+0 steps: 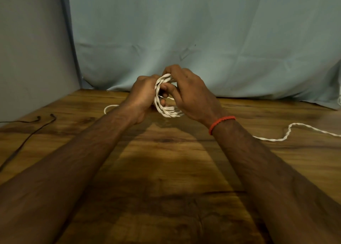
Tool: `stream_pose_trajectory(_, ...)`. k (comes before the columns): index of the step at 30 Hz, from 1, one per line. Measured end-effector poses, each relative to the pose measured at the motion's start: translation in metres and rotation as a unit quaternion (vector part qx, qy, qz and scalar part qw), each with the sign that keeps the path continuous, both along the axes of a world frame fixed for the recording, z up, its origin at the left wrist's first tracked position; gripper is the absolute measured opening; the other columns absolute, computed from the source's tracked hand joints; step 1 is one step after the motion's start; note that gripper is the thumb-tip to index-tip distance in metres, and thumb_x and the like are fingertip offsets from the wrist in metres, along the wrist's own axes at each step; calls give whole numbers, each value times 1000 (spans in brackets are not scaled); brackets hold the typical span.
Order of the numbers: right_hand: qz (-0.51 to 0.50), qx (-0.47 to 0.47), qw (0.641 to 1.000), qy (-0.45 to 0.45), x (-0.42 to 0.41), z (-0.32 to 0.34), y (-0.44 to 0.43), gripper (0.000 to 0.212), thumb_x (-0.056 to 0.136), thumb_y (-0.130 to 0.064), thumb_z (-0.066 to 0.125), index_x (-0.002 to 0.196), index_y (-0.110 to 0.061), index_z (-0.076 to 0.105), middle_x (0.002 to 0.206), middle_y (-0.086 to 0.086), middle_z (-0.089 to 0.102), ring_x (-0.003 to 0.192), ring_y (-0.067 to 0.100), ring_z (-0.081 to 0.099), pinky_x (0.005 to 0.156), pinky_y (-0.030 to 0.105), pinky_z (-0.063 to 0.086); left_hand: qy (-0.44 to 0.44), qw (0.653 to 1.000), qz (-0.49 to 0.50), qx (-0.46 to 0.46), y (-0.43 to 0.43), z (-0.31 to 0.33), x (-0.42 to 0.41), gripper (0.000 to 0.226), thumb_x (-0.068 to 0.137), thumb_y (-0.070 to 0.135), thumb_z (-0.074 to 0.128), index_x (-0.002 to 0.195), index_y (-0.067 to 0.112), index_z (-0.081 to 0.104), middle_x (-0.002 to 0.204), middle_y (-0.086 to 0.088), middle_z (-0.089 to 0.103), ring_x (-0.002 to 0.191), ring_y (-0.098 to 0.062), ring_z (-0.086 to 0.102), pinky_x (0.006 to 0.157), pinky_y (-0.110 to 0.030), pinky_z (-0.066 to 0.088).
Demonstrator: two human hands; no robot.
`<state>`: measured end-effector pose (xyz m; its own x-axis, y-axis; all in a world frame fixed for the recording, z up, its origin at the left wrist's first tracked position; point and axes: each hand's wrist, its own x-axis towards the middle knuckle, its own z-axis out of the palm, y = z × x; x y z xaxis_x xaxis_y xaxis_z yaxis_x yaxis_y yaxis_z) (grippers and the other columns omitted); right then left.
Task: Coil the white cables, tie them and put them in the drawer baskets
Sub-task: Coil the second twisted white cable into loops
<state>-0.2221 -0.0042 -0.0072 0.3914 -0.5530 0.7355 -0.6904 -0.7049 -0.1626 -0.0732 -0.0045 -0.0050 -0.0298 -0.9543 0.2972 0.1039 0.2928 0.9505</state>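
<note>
Head view: the white cable coil [167,112], made of twisted two-strand cable wound into several turns, is held above the wooden desk [166,179], near its far edge and roughly midway across it; the left hand [144,96] has its grip closed round the left side of the coil, fingers curled through the turns and fingertips showing inside the ring; the right hand [191,96] has its grip closed on the top of the coil, fingers curled over the upper strands and the thumb lying across the opening; both hands touch the coil and stand just beside each other; the lower turns hang below the hands, clear of the desk surface, with a shadow under them; a free length [287,133] of the same white cable passes from behind the right forearm and lies in a wavy line on the desk toward the right edge of the frame; a short loop [108,108] of white cable shows on the desk just left of the left wrist; an orange braided wristband [221,122] sits on the right wrist; a thin dark cable [27,133] lies on the left part of the desk, well apart from the coil, with two hooked ends; a pale blue cloth backdrop [184,31] hangs behind the desk and rests on its far edge; a grey wall [27,49] stands at the left.
</note>
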Motion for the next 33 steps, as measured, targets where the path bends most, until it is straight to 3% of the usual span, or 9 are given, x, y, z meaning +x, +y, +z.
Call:
stream_pose_trajectory(4,-1,2,1000,24,-5,-1,-2,35,100,-50,35,124,-27,46,107,5,57,91,29,61,80,48,52,-77,995,-67,-16,4,0,0,81,86,83,26,61,13,57,53,-6,53,46,-21,53,52,-27,47)
stream_pose_trajectory(7,8,11,999,34,-5,-1,-4,31,98,-44,34,120,-26,46,104,5,57,90,29,60,78,48,52,-224,960,15,-169,6,-5,0,66,90,71,35,68,14,61,50,4,54,48,-16,57,55,-26,46)
stream_pose_trajectory(10,17,25,999,33,-2,-1,-6,23,97,-38,41,114,-23,48,100,4,57,87,24,58,78,45,51,-229,957,25,-177,1,-12,5,63,100,63,33,60,23,61,49,4,53,47,-14,57,56,-25,45)
stream_pose_trajectory(12,43,34,999,-3,0,0,-4,23,97,-30,53,116,-18,50,93,-1,58,79,10,56,74,33,49,-216,962,30,-166,-3,-16,6,67,99,65,32,56,22,61,50,1,52,47,-15,56,58,-27,46)
stream_pose_trajectory(15,64,90,986,-126,2,2,0,50,90,-29,72,132,-17,49,76,-8,60,65,0,57,63,15,43,-137,979,60,-135,-6,-15,4,63,99,65,35,63,17,56,48,3,49,46,-13,53,56,-28,44)
stream_pose_trajectory(21,63,283,918,-270,21,-5,1,25,98,-31,63,95,-7,71,84,14,74,68,21,63,63,43,52,92,992,92,-1,-16,-12,10,60,93,71,43,66,19,51,48,4,45,44,-11,49,56,-28,45)
stream_pose_trajectory(26,67,291,881,-368,36,-6,8,21,99,-21,54,83,-17,66,72,-1,68,70,16,63,69,35,47,107,988,111,23,-11,-12,0,59,96,68,43,68,17,55,55,2,56,54,-16,58,63,-32,51)
stream_pose_trajectory(28,34,251,899,-358,38,-8,9,16,99,-27,55,96,-13,64,84,2,69,78,20,64,72,36,48,65,987,145,0,-10,-13,0,62,97,68,39,65,18,56,62,-1,61,65,-21,62,72,-39,52)
stream_pose_trajectory(33,-42,66,981,-176,32,-11,15,36,102,-28,53,134,-17,42,113,9,70,100,28,67,81,44,54,47,979,193,-47,-4,-11,-8,57,99,59,46,63,18,61,59,1,63,64,-19,62,72,-39,51)
